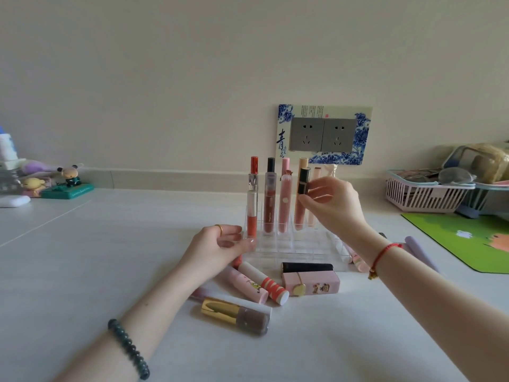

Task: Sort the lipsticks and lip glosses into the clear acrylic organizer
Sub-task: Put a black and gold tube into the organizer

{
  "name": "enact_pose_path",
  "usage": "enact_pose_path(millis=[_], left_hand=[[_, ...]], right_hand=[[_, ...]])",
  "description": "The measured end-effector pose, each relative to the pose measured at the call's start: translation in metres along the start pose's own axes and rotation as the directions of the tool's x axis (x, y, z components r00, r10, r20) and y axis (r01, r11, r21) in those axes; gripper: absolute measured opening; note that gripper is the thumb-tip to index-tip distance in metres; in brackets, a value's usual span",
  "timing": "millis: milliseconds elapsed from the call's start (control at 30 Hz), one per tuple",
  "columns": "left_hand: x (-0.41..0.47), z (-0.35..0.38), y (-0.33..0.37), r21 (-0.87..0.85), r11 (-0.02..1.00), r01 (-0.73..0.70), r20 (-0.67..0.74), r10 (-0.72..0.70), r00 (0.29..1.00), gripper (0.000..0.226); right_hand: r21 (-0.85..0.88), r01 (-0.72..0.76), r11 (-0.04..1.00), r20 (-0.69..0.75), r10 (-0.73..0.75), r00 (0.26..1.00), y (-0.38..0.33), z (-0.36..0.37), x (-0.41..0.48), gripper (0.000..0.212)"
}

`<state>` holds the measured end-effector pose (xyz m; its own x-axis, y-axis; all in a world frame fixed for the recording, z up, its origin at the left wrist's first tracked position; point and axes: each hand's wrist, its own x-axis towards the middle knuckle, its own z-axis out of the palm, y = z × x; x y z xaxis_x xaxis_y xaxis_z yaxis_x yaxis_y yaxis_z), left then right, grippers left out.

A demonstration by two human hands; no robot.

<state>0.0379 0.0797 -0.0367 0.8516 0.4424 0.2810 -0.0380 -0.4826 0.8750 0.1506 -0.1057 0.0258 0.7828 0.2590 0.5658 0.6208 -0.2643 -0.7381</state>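
A clear acrylic organizer stands mid-table. Several tall lip glosses stand upright in its back row. My right hand pinches a short black lipstick and holds it upright above the organizer's right side. My left hand rests against the organizer's left front corner, fingers loosely curved on the wall. Loose on the table in front lie a black lipstick, a pink boxy lipstick, a striped white tube, a pink tube and a gold-capped brown gloss.
More tubes and a lilac tube lie right of the organizer. A green mat and pink basket sit at the right. Figurines stand at the far left. Wall sockets are behind.
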Motion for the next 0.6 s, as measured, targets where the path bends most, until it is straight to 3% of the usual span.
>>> enact_pose_path(millis=[600], left_hand=[[-0.005, 0.000, 0.003, 0.052, 0.999, 0.000, 0.015, -0.001, 1.000, 0.036]], right_hand=[[-0.035, -0.016, 0.999, -0.007, 0.016, 1.000, 0.014, 0.011, -0.006, 0.018]])
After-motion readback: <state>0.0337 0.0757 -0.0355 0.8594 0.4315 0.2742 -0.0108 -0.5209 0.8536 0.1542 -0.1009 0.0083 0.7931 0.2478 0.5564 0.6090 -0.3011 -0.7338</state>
